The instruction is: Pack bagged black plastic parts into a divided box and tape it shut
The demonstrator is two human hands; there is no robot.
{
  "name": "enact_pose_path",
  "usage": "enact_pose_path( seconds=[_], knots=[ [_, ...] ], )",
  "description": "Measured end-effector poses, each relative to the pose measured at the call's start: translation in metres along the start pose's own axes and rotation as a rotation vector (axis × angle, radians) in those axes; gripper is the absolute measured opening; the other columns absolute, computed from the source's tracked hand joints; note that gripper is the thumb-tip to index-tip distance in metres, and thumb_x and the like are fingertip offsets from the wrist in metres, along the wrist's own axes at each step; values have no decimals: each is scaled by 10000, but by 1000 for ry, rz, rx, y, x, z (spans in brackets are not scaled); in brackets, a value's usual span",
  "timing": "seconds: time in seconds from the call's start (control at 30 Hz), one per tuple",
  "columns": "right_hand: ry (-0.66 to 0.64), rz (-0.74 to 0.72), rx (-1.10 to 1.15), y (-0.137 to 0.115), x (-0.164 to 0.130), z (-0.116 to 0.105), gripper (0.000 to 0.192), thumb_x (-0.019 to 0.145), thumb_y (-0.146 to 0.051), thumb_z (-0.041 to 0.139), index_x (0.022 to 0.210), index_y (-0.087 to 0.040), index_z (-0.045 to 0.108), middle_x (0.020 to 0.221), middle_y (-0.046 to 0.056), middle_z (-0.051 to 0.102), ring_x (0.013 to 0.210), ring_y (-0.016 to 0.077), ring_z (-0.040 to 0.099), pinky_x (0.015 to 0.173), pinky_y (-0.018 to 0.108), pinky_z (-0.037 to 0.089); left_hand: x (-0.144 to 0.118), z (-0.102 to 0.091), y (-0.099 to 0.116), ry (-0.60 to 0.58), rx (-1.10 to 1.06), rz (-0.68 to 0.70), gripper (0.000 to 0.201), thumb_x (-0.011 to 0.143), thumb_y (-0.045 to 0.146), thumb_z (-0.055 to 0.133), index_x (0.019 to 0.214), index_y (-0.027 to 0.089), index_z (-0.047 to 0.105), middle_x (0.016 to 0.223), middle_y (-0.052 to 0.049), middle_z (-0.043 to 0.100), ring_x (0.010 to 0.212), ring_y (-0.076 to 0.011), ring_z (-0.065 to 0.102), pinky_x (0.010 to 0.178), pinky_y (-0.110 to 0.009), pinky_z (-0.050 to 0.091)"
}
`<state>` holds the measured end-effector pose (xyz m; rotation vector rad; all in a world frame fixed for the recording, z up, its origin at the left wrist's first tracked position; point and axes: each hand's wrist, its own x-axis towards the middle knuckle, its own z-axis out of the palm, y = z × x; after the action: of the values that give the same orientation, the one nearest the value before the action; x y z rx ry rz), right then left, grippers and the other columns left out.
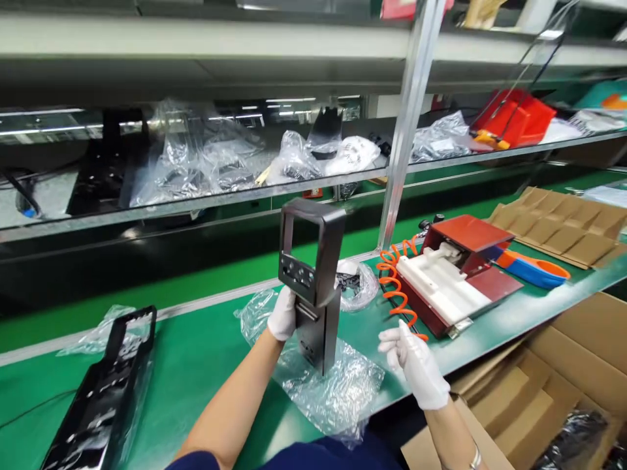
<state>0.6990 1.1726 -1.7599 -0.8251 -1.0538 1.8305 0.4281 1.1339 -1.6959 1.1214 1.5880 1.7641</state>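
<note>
My left hand (284,316), in a white glove, grips a black plastic housing (321,326) from its left side. The housing stands upright over the bench, its rectangular window frame on top and a slotted body below; some of my fingers are hidden behind it. Clear plastic film (337,385) lies crumpled beneath and around it. My right hand (414,362), also gloved, is raised to the right of the housing with its fingers apart and nothing in them. A coiled orange air hose (392,281) is just beyond that hand.
At left lies a long black frame part (102,398). A red and white fixture (455,274) stands at right beside a blue-orange strap-like piece (536,266) and cardboard dividers (563,225). An open carton (548,385) sits below the bench edge. A metal post (404,124) supports the shelf with bagged parts (294,156).
</note>
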Motion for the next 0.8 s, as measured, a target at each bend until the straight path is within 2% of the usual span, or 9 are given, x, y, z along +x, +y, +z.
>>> enact_pose_path(
  seconds=[0.07, 0.17, 0.27, 0.37, 0.43, 0.47, 0.57, 0.67, 0.8],
  knots=[
    [0, -45, -12, -8, 0, -5, 649, 769, -763, 636, 780, -121, 730, 629, 73, 684, 434, 93, 507, 431, 227, 409, 2, -8, 2, -21, 157, 65, 653, 756, 828, 450, 840, 224, 683, 843, -69, 740, 881, -270, 669, 818, -416, 567],
    [70, -226, -79, -33, -6, -16, 588, 829, -706, 617, 949, -142, 737, 793, 99, 738, 559, 132, 599, 499, 250, 482, -1, -14, 18, -184, 367, 118, 526, 734, 734, 506, 693, 220, 609, 739, -58, 691, 728, -245, 612, 684, -382, 532],
    [193, -536, -160, -65, -22, -22, 456, 888, -576, 623, 1161, -216, 680, 1127, 105, 731, 931, 200, 691, 749, 319, 578, -9, -11, 42, -364, 662, 145, 381, 712, 590, 550, 626, 220, 523, 629, -7, 590, 628, -195, 539, 598, -318, 446],
    [142, -715, -391, -89, -33, -18, 494, 824, -500, 690, 1244, -247, 635, 1326, 100, 650, 1205, 263, 614, 994, 432, 527, -20, 4, 61, -506, 980, 169, 342, 728, 542, 557, 624, 221, 502, 587, 26, 526, 574, -161, 489, 566, -285, 370],
    [139, -688, -589, -94, -32, -13, 549, 708, -415, 760, 1215, -234, 651, 1271, 99, 674, 1171, 285, 627, 1024, 460, 505, -27, 18, 68, -582, 1150, 194, 365, 755, 568, 573, 649, 221, 536, 594, 21, 539, 573, -162, 498, 566, -287, 347],
    [177, -641, -646, -93, -29, -13, 507, 667, -367, 756, 1147, -226, 677, 1174, 91, 708, 1086, 283, 658, 989, 459, 523, -31, 24, 69, -609, 1210, 210, 376, 771, 585, 581, 679, 221, 570, 614, 13, 562, 588, -170, 519, 574, -291, 347],
    [386, -495, -586, -80, -17, -24, 300, 621, -308, 657, 905, -215, 685, 858, 40, 713, 794, 238, 665, 794, 419, 569, -38, 32, 68, -677, 1228, 253, 404, 802, 615, 595, 868, 226, 685, 764, -21, 670, 706, -203, 609, 642, -304, 401],
    [578, -457, -401, -64, -9, -55, 306, 573, -308, 654, 860, -203, 652, 789, 7, 676, 714, 193, 614, 693, 354, 543, -38, 14, 61, -663, 1100, 269, 411, 850, 591, 559, 996, 242, 721, 901, -41, 721, 837, -226, 648, 754, -327, 460],
    [741, -478, -259, -52, -14, -101, 296, 540, -285, 688, 811, -192, 613, 751, -41, 622, 661, 140, 541, 617, 287, 488, -32, -34, 41, -351, 963, 140, 405, 886, 538, 496, 1018, 231, 724, 1010, -64, 732, 957, -249, 654, 868, -359, 492]
  ],
)
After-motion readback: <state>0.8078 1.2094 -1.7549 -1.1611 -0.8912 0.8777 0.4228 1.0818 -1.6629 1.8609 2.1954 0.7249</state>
